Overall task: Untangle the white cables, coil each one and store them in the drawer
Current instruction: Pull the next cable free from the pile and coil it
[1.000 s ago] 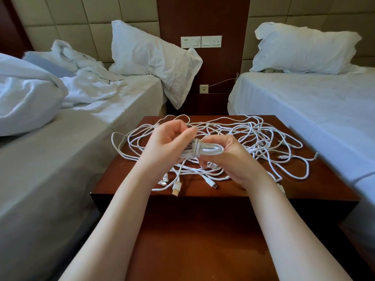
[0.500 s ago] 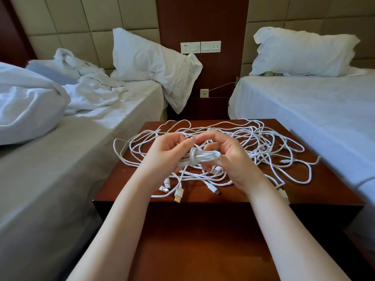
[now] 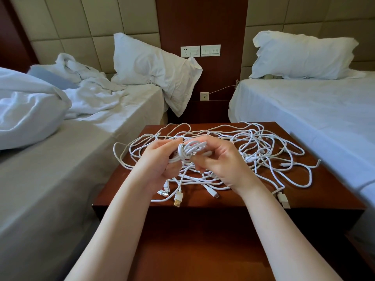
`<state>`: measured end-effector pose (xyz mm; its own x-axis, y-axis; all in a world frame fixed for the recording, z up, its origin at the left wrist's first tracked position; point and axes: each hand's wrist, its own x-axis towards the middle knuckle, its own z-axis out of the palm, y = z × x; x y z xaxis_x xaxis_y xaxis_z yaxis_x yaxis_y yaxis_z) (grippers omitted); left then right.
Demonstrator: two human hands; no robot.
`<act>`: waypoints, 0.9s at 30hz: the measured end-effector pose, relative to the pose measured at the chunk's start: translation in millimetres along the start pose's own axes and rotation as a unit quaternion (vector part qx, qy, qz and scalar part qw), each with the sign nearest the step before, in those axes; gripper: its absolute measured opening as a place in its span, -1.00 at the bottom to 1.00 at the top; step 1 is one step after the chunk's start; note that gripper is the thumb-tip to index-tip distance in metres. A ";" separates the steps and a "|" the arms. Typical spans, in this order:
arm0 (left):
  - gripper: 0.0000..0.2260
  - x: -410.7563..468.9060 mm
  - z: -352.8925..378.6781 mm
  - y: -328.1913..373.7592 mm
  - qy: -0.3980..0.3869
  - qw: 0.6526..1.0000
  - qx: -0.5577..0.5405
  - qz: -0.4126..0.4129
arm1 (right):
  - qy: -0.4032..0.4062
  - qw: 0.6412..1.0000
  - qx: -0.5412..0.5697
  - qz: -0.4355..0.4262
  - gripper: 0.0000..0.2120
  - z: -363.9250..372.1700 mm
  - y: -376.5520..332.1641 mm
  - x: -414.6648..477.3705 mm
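Left hand (image 3: 160,159) and right hand (image 3: 221,165) both clenched round a small coil (image 3: 190,150) of white cable, held between the fingers (image 3: 205,159). Loose tangle (image 3: 263,151) on desk (image 3: 324,191) below and beyond fingers, plugs (image 3: 178,199) nearer. Cable is light, limp and probably springy, so best pinched across all wraps, not by one loop.

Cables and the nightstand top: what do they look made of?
Cables: white plastic or rubber jacket, smooth and matte, flexible enough to lie in loose loops. One plug: shiny gold-coloured metal tip. Nightstand top: reddish-brown wood or veneer with a lacquered sheen; which of the two cannot be told.
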<state>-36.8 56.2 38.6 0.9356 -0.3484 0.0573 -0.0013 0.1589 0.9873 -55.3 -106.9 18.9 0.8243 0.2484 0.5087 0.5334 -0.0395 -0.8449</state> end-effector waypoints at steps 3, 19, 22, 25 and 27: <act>-0.60 0.6 -2.4 -2.8 0.004 0.999 0.000 -0.046 | -0.006 1.000 -0.022 0.005 -0.78 -1.9 0.4 -0.2; -0.89 -1.3 23.6 -29.5 0.074 0.885 0.356 0.292 | 0.125 0.990 -0.018 0.063 -0.93 -12.4 -3.9 -0.3; -0.90 0.0 26.1 -31.5 0.087 0.895 0.300 0.319 | 0.126 0.990 -0.010 0.059 -0.93 -9.0 -4.6 2.7; -0.87 -0.2 28.0 -30.2 0.101 0.909 0.244 0.323 | 0.133 0.989 0.015 0.069 -0.86 -6.6 -8.7 3.7; -0.81 0.3 28.7 -29.6 0.118 0.912 0.235 0.314 | 0.137 0.986 0.039 0.086 -0.79 -5.4 -9.7 3.0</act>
<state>-46.6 24.9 13.7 0.7477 -0.1081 0.6552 -0.6631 -0.1748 0.7278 -56.9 -111.0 29.5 0.9276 -0.0275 0.3725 0.3730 0.0187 -0.9276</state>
